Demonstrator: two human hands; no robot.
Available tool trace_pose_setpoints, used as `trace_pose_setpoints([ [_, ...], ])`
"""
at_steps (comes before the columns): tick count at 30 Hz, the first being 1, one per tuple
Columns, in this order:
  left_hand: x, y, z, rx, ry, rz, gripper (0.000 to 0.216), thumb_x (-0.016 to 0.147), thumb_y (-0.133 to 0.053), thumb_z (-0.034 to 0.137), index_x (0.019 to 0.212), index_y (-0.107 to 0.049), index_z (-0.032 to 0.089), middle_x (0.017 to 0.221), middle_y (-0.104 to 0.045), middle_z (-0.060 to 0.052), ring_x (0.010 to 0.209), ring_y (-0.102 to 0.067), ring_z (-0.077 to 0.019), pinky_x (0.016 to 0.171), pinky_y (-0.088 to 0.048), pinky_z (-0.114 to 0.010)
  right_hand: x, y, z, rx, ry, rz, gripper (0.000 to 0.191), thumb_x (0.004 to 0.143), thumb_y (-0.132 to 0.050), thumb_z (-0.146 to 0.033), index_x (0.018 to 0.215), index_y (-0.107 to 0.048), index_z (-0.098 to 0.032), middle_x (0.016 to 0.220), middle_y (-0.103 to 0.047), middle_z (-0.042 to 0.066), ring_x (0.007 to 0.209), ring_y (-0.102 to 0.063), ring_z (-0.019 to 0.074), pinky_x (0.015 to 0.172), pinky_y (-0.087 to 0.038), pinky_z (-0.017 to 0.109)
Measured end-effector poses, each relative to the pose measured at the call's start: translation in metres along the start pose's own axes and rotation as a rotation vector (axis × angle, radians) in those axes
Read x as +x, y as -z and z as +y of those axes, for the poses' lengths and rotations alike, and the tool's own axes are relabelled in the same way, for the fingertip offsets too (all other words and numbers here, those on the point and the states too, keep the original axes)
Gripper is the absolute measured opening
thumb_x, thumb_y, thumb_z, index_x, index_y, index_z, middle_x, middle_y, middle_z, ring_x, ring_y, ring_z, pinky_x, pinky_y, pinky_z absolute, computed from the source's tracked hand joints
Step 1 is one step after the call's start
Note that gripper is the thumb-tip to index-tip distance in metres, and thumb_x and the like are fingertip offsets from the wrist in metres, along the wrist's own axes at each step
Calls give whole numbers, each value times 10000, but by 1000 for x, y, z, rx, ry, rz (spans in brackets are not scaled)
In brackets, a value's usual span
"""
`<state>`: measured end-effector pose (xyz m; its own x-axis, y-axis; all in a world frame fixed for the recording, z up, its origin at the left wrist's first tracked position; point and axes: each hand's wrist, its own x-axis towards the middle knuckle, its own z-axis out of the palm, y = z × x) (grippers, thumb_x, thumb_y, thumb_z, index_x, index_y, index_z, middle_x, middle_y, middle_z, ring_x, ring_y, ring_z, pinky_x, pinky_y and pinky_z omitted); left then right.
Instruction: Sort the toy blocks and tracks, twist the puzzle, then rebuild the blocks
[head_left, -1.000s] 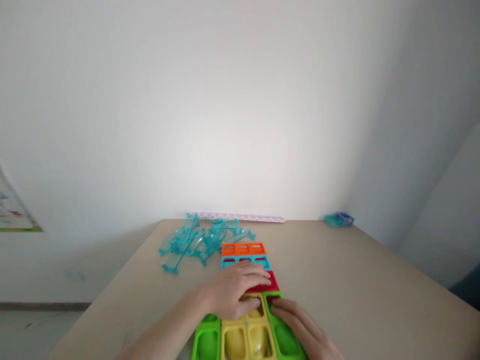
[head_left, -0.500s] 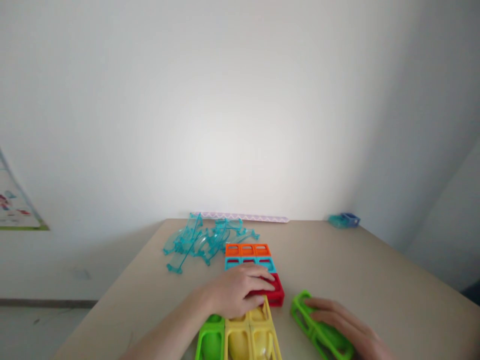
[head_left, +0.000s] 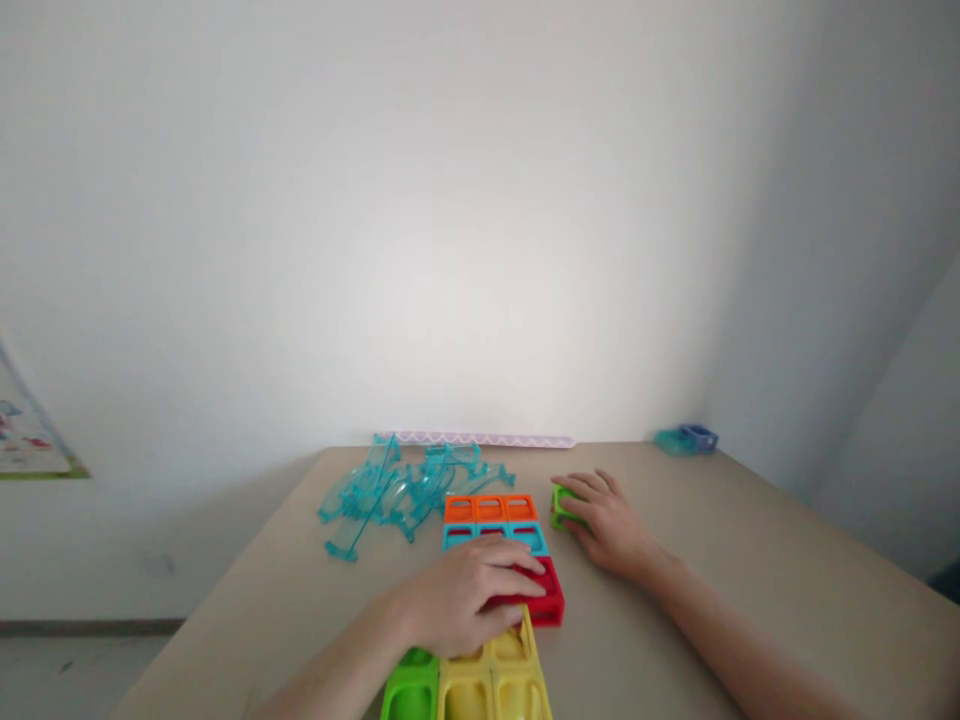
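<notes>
A column of joined plastic frame blocks lies in front of me: an orange row (head_left: 490,508) at the far end, then a light-blue row (head_left: 529,540), a red block (head_left: 551,600), and yellow blocks (head_left: 495,690) with a green block (head_left: 411,690) to their left. My left hand (head_left: 476,595) lies across the red and yellow blocks, its fingers stretched out and partly hiding them. To the right of the orange row, my right hand (head_left: 604,520) has its fingers around a separate green block (head_left: 559,508), most of which the hand covers.
A loose heap of clear teal plastic pieces (head_left: 409,490) lies at the back left. Along the wall runs a lilac patterned strip (head_left: 480,440). Teal and dark-blue pieces (head_left: 697,438) sit near the back right corner of the table (head_left: 757,580).
My right hand has carried the green block from the near right forward and left, to beside the orange row. My left hand stays on the red and yellow blocks.
</notes>
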<state>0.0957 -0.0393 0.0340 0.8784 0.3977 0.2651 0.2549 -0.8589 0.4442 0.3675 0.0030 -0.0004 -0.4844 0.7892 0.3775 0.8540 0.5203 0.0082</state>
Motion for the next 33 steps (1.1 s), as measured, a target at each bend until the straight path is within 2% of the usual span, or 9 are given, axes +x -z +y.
trace_pose_setpoints([
  [5,0,1,0,-1,-1,4,357,868,-509,214,1211,-604,235,1280,-582,-42,1199,-496,-193,1066,-335,-322,10,2,-1,135,183,-64,202,764,-568,-181,943,-657,-209,1270,-575,99,1170,-483,270,1017,-308,484],
  [9,0,0,-1,3,2,1,371,863,-517,217,1225,-595,235,1285,-578,-43,1207,-492,-197,1076,-324,-330,14,2,-6,97,122,-59,208,781,-561,-215,959,-662,-246,1311,-530,86,1235,-411,324,1025,-153,654],
  [11,-1,-1,-1,1,-1,0,371,859,-521,218,1221,-597,238,1284,-580,-44,1201,-497,-201,1069,-332,-335,13,0,-10,91,112,-1,176,777,-555,-183,898,-673,-234,1310,-512,92,1235,-406,318,1042,-121,651],
  [16,-1,0,-2,-3,-7,-3,346,863,-517,224,1195,-612,247,1278,-587,-38,1188,-510,-196,1069,-328,-334,11,-3,-9,260,181,95,128,791,-573,-187,864,-678,-198,1211,-524,125,1137,-481,273,989,-367,472],
  [23,-1,-2,-1,-67,-30,35,338,845,-537,215,1167,-637,228,1251,-607,-58,1168,-533,-207,1038,-370,-337,12,-4,-2,415,163,113,277,735,-563,-137,1000,-623,-187,1049,-601,109,971,-566,238,876,-455,407],
  [25,-2,-3,-5,-149,-11,119,295,854,-523,197,1110,-670,212,1202,-637,-70,1129,-563,-201,1014,-398,-329,12,1,-5,405,178,172,373,652,-552,-104,1013,-609,-178,1049,-603,110,986,-555,259,900,-431,446],
  [27,-4,-2,-14,-246,43,310,263,885,-476,184,1021,-701,192,1108,-680,-78,1062,-603,-184,978,-428,-316,12,9,-14,393,195,237,421,622,-529,-103,1030,-599,-175,1038,-607,112,985,-547,275,909,-409,484],
  [30,-6,5,-34,-329,130,597,254,901,-459,189,912,-713,179,991,-709,-80,993,-631,-184,919,-465,-323,11,23,-42,439,244,235,373,721,-494,-135,1078,-589,-182,1062,-615,115,999,-548,265,916,-409,478],
  [33,-2,18,-53,-281,154,609,264,875,-463,139,863,-723,183,981,-710,-72,972,-636,-182,906,-467,-327,9,32,-74,506,386,86,392,797,-489,-178,1181,-566,-187,1193,-593,114,1138,-507,251,1007,-369,447],
])
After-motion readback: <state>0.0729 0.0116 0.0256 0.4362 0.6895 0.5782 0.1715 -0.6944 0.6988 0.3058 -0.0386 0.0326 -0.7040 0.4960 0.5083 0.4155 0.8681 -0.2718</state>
